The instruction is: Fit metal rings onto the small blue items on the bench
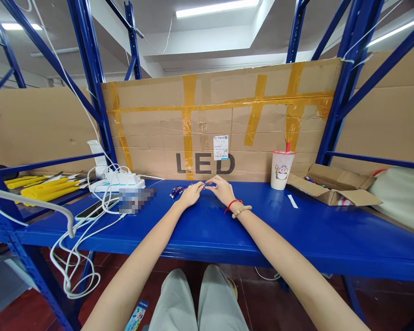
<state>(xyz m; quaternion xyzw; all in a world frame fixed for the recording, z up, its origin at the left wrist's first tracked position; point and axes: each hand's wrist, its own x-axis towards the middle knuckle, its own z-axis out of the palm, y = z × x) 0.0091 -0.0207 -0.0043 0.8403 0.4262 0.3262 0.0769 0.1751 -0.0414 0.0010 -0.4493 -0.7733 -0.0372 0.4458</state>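
Both hands meet above the back middle of the blue shelf. My left hand (192,194) is closed, its fingertips pinching one side of a small shiny item (204,186) too tiny to identify. On the other side of that item, thumb and forefinger of my right hand (221,190) come together at it, and whether they grip it is unclear. A red cord and a beaded bracelet (242,211) circle my right wrist. Just left of my left hand lies a little pile of dark blue and purple pieces (177,191).
White power strips (117,185) with tangled cables, a phone (91,210) and yellow-handled tools (51,188) are at left. To the right stand a lidded cup (282,171), a paper strip (292,201), an open cardboard box (334,184) and pale fabric (402,195). Cardboard (152,138) backs the shelf.
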